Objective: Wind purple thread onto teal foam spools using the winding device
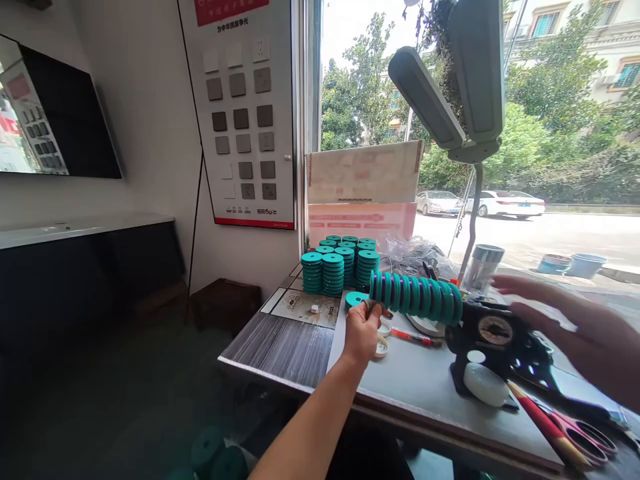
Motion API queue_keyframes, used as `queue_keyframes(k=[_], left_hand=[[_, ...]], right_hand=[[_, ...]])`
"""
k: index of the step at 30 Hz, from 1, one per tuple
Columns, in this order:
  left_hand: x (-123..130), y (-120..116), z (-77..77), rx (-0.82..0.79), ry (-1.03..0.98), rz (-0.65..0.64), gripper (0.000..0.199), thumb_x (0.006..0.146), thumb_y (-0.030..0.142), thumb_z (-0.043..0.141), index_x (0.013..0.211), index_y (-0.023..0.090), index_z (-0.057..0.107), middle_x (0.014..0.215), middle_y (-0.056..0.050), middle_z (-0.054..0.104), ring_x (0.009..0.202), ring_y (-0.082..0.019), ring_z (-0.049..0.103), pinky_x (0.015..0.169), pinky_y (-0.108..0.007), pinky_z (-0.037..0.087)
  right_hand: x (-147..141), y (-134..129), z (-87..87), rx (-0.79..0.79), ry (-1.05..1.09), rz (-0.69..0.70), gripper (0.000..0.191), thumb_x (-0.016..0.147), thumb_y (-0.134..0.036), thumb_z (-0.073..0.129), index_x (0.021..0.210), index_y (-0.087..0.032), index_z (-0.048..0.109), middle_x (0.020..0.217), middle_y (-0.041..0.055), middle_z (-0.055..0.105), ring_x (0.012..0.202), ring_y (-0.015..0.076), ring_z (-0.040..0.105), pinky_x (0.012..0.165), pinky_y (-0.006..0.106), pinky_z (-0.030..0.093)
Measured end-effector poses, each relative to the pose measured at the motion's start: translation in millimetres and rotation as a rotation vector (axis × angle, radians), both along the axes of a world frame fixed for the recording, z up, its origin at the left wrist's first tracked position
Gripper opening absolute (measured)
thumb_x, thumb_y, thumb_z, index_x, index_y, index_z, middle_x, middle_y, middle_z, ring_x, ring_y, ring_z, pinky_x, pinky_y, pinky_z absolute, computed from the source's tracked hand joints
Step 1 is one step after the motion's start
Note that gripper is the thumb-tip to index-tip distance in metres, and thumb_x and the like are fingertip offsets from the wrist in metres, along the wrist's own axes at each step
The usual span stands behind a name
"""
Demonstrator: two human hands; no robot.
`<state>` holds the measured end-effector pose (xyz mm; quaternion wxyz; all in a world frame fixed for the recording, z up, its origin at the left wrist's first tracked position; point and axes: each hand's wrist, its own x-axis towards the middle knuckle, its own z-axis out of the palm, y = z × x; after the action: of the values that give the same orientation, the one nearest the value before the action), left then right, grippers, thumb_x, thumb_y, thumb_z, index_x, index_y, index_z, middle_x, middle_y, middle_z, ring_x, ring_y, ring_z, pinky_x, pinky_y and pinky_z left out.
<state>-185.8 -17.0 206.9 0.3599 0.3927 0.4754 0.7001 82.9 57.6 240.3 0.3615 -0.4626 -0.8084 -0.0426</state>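
A row of green spools [415, 295] sits side by side on a shaft that runs out to the left of a black hand winder [493, 333] with a round dial. My left hand [363, 330] is closed in a pinch just below the row's left end; what lies between its fingertips is too small to make out. To the right of the winder, my right hand [565, 323] hangs blurred by motion, so its grip is unclear. Behind my left hand, a loose green spool [354, 299] lies on the table.
Stacked green spools [333, 272] stand at the back of the table [280, 347]. Near the winder lie a red pen [413, 337], small round lids [381, 347], a white oval object [485, 385] and scissors [583, 437]. A lamp [475, 153] rises behind; more spools [217, 453] lie below.
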Motion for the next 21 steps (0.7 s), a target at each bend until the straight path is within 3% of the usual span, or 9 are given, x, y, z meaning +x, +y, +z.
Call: queue_keyframes(k=[3, 5, 7, 10, 14, 16, 21], left_hand=[[1, -3, 2.4, -0.033, -0.044, -0.043, 0.044, 0.060, 0.057, 0.060, 0.064, 0.013, 0.052, 0.045, 0.007, 0.035, 0.042, -0.002, 0.023, 0.047, -0.022, 0.015], [1, -8, 4.7, -0.093, -0.085, -0.119, 0.048, 0.057, 0.060, 0.060, 0.066, 0.013, 0.052, 0.045, 0.004, 0.043, 0.040, -0.004, 0.034, 0.048, -0.021, 0.021], [-1, -13, 6.6, -0.156, -0.129, -0.213, 0.051, 0.053, 0.061, 0.062, 0.068, 0.012, 0.052, 0.054, -0.002, 0.055, 0.048, -0.010, 0.050, 0.053, -0.022, 0.030], [-5, -21, 6.5, -0.194, -0.210, -0.345, 0.049, 0.053, 0.056, 0.067, 0.071, 0.012, 0.054, 0.078, -0.009, 0.065, 0.069, -0.017, 0.062, 0.067, -0.026, 0.037], [-11, -24, -1.5, -0.194, -0.252, -0.434, 0.041, 0.058, 0.049, 0.068, 0.077, 0.014, 0.056, 0.096, -0.012, 0.065, 0.092, -0.023, 0.060, 0.077, -0.031, 0.036], [-13, -23, -6.9, -0.191, -0.249, -0.433, 0.038, 0.061, 0.047, 0.066, 0.077, 0.014, 0.056, 0.094, -0.012, 0.065, 0.094, -0.022, 0.059, 0.077, -0.032, 0.035], [-13, -22, -11.1, -0.147, -0.216, -0.365, 0.034, 0.065, 0.046, 0.064, 0.073, 0.014, 0.058, 0.079, -0.006, 0.066, 0.074, -0.013, 0.058, 0.073, -0.027, 0.035]], right_hand=[[-93, -20, 47.1, -0.049, -0.189, 0.369, 0.056, 0.083, -0.057, 0.021, 0.125, -0.029, 0.043, 0.130, 0.0020, 0.045, 0.120, 0.0188, 0.043, 0.100, 0.038, 0.040], [-143, -18, 54.4, -0.003, -0.343, 0.418, 0.056, 0.084, -0.052, 0.025, 0.129, -0.021, 0.040, 0.134, 0.0029, 0.039, 0.127, 0.0204, 0.033, 0.108, 0.041, 0.031], [-171, -9, 50.1, -0.047, -0.455, 0.411, 0.057, 0.085, -0.050, 0.026, 0.131, -0.018, 0.038, 0.135, 0.0045, 0.038, 0.127, 0.0219, 0.033, 0.107, 0.042, 0.031], [-178, 6, 41.0, -0.123, -0.508, 0.399, 0.059, 0.085, -0.051, 0.023, 0.134, -0.019, 0.033, 0.134, 0.0051, 0.039, 0.124, 0.0223, 0.038, 0.104, 0.041, 0.035], [-170, 8, 41.2, -0.124, -0.510, 0.384, 0.060, 0.085, -0.052, 0.020, 0.135, -0.021, 0.031, 0.136, 0.0040, 0.037, 0.123, 0.0225, 0.039, 0.103, 0.041, 0.036], [-170, 7, 43.6, -0.120, -0.518, 0.380, 0.059, 0.085, -0.052, 0.019, 0.133, -0.022, 0.033, 0.135, 0.0035, 0.039, 0.122, 0.0225, 0.041, 0.101, 0.040, 0.037], [-177, 8, 46.6, -0.134, -0.526, 0.351, 0.061, 0.083, -0.059, 0.017, 0.128, -0.023, 0.039, 0.129, 0.0041, 0.046, 0.116, 0.0229, 0.047, 0.091, 0.037, 0.045]])
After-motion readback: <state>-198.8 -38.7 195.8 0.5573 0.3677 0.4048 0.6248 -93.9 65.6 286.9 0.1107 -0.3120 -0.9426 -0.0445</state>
